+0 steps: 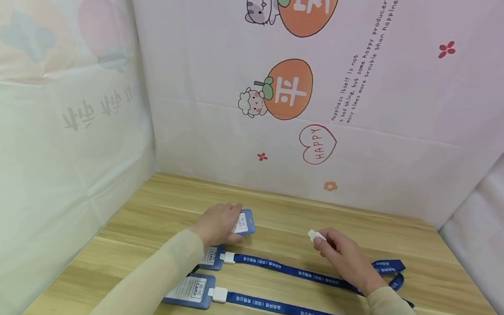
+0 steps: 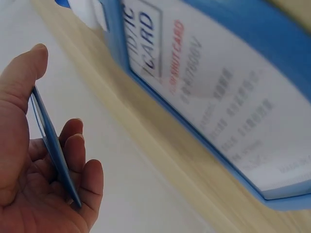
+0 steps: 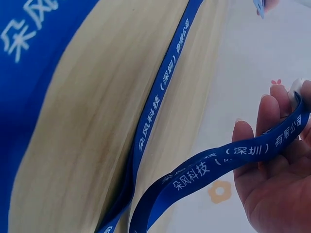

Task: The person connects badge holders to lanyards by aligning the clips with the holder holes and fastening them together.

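Note:
My left hand (image 1: 216, 224) grips a blue-framed ID card holder (image 1: 246, 222) above the far part of the table, its slotted end toward the right. In the left wrist view this holder (image 2: 57, 155) appears edge-on between thumb and fingers. To the right, my right hand (image 1: 346, 256) pinches the white plastic clip (image 1: 315, 235) of a blue lanyard. The lanyard's printed strap (image 3: 248, 149) runs down across the fingers in the right wrist view. Clip and card holder are apart, with a gap between the two hands.
Nearer me lie two more card holders, one (image 1: 214, 258) partly behind my left arm and another (image 1: 200, 294) in front. Each joins by a white clip to a blue lanyard (image 1: 288, 268) stretched rightward. Printed white cloth (image 1: 209, 140) walls stand behind and beside the wooden table (image 1: 154, 204).

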Available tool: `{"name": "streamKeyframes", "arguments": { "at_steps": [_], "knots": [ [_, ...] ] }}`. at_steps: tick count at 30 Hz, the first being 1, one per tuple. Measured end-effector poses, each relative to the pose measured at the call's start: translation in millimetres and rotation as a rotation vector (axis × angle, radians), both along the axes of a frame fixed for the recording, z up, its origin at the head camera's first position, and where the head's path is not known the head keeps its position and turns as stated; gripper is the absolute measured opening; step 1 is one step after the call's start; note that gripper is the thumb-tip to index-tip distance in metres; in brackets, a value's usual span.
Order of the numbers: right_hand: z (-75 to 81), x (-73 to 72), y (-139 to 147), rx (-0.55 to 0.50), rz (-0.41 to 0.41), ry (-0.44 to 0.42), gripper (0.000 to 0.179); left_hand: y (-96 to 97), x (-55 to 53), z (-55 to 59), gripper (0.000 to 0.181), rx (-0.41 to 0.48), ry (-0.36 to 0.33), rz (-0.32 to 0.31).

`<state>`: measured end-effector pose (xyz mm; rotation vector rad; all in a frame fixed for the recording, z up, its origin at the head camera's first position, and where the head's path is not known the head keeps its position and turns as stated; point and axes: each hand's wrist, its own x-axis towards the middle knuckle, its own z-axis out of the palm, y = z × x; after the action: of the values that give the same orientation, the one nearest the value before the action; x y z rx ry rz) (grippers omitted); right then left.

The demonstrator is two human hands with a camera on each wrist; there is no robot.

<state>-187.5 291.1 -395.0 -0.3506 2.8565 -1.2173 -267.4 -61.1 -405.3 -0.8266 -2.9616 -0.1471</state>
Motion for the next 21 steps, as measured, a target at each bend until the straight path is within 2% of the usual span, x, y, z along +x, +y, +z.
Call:
{"name": "streamKeyframes", "arguments": {
  "at_steps": [12,21],
  "knots": [
    [4.5,1.3,-5.4,-0.011,-0.018,0.001,0.041,4.4,21.7,6.5,0.086,0.043,0.102,-0.091],
    [10.9,3.5,-12.9,-0.01,-0.018,0.012,0.043,11.0,35.0,13.4,0.086,0.044,0.137,-0.131]
  ]
}}
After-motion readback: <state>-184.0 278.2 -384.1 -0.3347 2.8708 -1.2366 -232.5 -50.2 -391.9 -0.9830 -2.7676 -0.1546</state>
